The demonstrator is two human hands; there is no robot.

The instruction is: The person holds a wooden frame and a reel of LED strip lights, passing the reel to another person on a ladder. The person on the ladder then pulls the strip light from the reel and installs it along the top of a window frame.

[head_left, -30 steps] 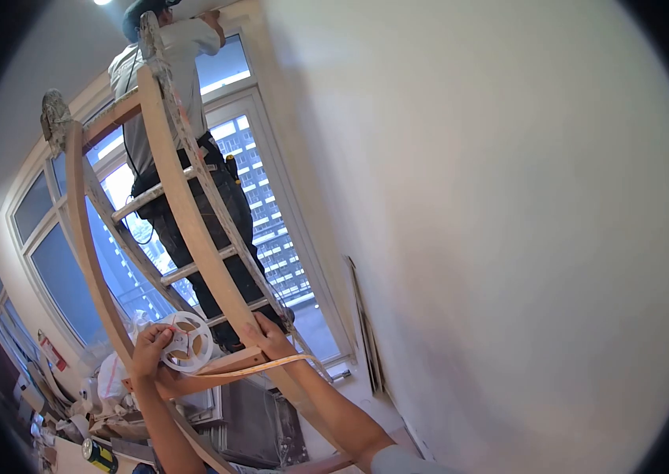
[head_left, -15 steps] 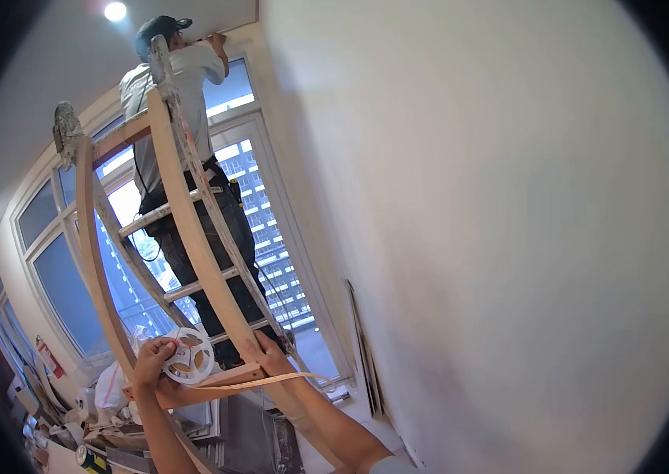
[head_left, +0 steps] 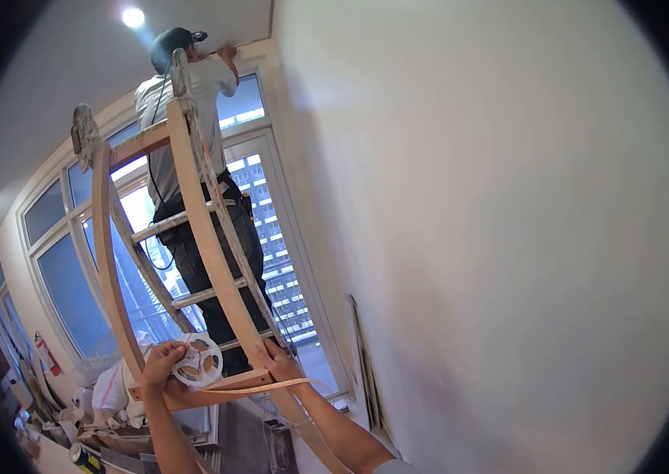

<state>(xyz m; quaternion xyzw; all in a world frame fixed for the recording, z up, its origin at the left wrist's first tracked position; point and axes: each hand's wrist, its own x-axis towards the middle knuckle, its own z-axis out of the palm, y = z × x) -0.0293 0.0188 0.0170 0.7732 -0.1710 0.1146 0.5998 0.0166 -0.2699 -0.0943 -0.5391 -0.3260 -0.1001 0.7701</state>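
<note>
My left hand (head_left: 162, 365) is closed on the edge of a white spoked reel (head_left: 213, 365), which looks like an LED strip reel. From the reel a flat, yellowish strip (head_left: 271, 387) runs right, passing over my right forearm. My right hand (head_left: 277, 363) is wrapped round the right rail of a wooden stepladder (head_left: 208, 237), just above its low crosspiece. Part of the fingers is hidden by the rail. Both of the ladder's top ends are wrapped in dirty padding. On its far side stands a person (head_left: 184, 95), one hand (head_left: 228, 55) raised to the ceiling corner.
A plain wall (head_left: 508, 237) fills the right side, with long thin panels (head_left: 362, 363) leaning at its foot. Tall windows (head_left: 65, 292) stand behind the ladder. White sacks (head_left: 111, 391), boards, a can (head_left: 85, 458) and clutter lie at lower left. A fire extinguisher (head_left: 47, 355) hangs farther back.
The view has shifted a little, so the ladder and the person appear lower and farther right. Both hands keep their hold on the reel and the ladder.
</note>
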